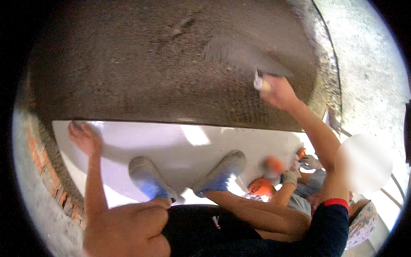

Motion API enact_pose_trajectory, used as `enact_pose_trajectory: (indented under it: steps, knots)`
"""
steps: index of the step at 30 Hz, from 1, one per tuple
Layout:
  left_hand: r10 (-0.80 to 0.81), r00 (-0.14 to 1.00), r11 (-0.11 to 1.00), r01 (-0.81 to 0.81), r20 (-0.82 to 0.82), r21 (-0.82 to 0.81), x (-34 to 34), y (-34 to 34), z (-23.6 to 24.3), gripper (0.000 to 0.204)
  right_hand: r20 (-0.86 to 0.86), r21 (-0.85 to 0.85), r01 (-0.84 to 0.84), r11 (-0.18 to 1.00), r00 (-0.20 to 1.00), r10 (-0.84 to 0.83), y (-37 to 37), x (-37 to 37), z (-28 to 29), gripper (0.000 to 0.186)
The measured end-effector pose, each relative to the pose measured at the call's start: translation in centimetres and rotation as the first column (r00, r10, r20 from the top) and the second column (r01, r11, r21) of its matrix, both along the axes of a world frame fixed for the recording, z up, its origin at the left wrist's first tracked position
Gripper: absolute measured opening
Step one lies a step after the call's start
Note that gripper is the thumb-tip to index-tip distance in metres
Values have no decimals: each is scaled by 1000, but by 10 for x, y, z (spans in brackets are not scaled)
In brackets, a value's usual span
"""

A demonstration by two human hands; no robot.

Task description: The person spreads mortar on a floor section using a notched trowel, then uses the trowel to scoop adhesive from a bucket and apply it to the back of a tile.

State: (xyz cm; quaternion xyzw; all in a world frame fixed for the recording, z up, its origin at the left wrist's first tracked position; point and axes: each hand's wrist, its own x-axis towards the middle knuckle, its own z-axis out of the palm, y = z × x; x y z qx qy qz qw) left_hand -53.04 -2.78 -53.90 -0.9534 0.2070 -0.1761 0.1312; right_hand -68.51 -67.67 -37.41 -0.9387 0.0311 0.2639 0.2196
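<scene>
Right hand [278,91] raised against grey plastered wall [150,64]; fingers closed around handle of trowel [239,58]. Blade flat on wall, long axis running up-left from fingers, tip pointing left. Left hand [84,138] spread open, gripping nothing, pressed on edge of white board [171,145] below wall. Shoes [147,177] on board, below right-hand fingers.

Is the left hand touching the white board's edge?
Touching. The head view shows the left hand with its fingers resting over the upper left corner of the white board, with no gap between them.
</scene>
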Motion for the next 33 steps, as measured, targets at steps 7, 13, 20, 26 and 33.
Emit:
enact_pose_trajectory:
  steps: [7,13,20,26,33]
  knots:
    - [65,997,977,-53,50,-207,1,-41,28,53,-229,102,-288,952,925,304,96,1,-12,27]
    - [163,985,890,-124,51,-438,-1,-44,20,51,8,16,-95,995,995,95,104,99,-22,27]
    - [170,985,883,-143,20,-448,0,-39,23,44,-42,255,-119,960,990,134,176,89,2,33]
    - [184,982,839,-184,-51,-513,3,-46,35,45,-206,253,-153,955,956,207,228,68,-20,44]
    - [165,966,899,-230,-198,-372,-1,-25,19,53,166,113,77,991,981,-96,178,174,-17,33]
